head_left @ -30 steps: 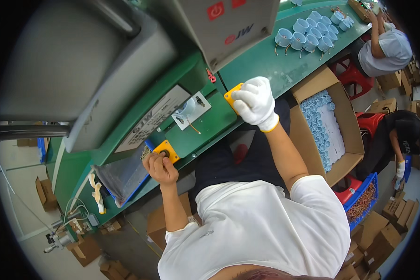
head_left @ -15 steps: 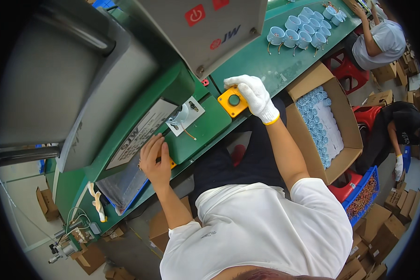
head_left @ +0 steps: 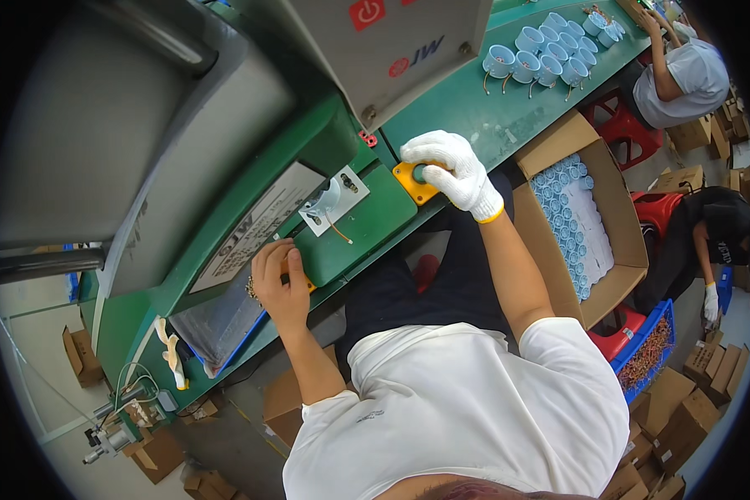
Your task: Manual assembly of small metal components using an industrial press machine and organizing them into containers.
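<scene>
My bare left hand lies bent over a second yellow button box, which it mostly hides. Small coppery bits show beside its fingers. My right hand, in a white knitted glove, grips a yellow push-button box; its thumb lies over the green button. Between my hands, a pale blue round plastic cup sits in a metal fixture under the machine head. A thin wire hangs out of the cup toward me.
Several blue cups with wires stand on the green bench. A carton of blue parts is at my right, near a blue crate. A metal tray and a loose glove lie left. Two co-workers sit right.
My right thumb and fingers have shifted over the yellow box, and the thumb now covers part of the green button. My left hand stays in place. The view has shifted slightly.
</scene>
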`<state>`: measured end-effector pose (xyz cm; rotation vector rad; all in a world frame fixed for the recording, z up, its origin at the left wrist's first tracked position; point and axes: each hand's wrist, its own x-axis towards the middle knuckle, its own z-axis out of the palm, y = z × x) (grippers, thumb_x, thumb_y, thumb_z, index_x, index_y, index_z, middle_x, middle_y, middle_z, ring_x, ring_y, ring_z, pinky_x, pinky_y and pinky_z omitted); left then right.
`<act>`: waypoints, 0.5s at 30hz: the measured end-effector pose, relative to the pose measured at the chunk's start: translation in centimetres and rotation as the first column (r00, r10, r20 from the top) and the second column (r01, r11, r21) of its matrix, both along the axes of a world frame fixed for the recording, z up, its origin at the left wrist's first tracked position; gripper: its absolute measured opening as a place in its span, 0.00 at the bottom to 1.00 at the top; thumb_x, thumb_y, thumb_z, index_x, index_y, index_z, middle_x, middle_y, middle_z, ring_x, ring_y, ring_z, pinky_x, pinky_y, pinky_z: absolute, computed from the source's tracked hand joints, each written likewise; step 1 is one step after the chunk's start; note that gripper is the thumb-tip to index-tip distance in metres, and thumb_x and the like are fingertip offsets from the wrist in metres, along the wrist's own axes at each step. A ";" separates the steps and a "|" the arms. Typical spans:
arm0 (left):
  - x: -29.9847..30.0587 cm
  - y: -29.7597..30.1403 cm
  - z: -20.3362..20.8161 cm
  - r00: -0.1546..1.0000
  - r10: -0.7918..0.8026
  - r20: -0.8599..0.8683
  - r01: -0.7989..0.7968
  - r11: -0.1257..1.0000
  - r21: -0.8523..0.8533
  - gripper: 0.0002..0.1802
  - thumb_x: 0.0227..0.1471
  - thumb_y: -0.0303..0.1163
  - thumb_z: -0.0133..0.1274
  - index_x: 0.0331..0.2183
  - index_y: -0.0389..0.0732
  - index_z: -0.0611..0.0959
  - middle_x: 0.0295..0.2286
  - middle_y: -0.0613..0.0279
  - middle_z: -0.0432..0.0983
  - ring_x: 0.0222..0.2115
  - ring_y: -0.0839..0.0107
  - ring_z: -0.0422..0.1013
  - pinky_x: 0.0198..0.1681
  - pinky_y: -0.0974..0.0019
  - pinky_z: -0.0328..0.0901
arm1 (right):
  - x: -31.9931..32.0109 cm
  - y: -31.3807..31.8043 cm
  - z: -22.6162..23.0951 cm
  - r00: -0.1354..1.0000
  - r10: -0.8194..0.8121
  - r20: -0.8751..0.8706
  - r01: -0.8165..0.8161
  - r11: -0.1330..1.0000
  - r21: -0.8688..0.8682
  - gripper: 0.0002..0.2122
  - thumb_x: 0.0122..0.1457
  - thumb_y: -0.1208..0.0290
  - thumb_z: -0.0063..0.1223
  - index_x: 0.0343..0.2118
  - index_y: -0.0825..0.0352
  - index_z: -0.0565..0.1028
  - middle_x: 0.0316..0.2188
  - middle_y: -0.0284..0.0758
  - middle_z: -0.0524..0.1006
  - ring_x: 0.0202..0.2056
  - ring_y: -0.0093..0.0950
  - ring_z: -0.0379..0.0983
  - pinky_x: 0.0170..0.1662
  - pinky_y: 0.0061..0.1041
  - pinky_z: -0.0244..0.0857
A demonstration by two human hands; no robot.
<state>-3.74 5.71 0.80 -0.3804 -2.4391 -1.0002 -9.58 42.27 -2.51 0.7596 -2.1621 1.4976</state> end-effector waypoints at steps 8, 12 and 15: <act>-0.1 -0.7 -0.3 0.999 -0.016 -0.042 0.016 1.000 -0.006 0.06 0.56 0.24 0.68 0.37 0.35 0.91 0.38 0.56 0.86 0.42 0.59 0.80 0.48 0.60 0.73 | -0.4 -0.2 0.3 0.986 -0.018 -0.167 0.021 1.000 0.019 0.11 0.53 0.74 0.59 0.39 0.69 0.85 0.42 0.43 0.86 0.45 0.44 0.83 0.52 0.40 0.76; -0.9 -0.7 0.7 0.999 -0.017 -0.042 0.017 1.000 0.008 0.08 0.53 0.25 0.71 0.37 0.36 0.91 0.39 0.56 0.87 0.42 0.61 0.81 0.48 0.60 0.73 | -0.2 -0.2 0.6 0.978 -0.012 -0.209 0.009 1.000 -0.014 0.11 0.52 0.75 0.59 0.38 0.69 0.85 0.41 0.42 0.86 0.44 0.44 0.84 0.51 0.40 0.76; -2.8 0.1 3.8 1.000 -0.007 -0.019 0.009 0.996 0.086 0.08 0.55 0.25 0.70 0.38 0.33 0.92 0.37 0.59 0.85 0.35 0.70 0.79 0.42 0.67 0.71 | -0.1 -0.2 0.5 0.980 -0.004 -0.200 0.008 1.000 0.018 0.11 0.52 0.76 0.60 0.38 0.69 0.85 0.41 0.43 0.86 0.44 0.45 0.84 0.51 0.40 0.77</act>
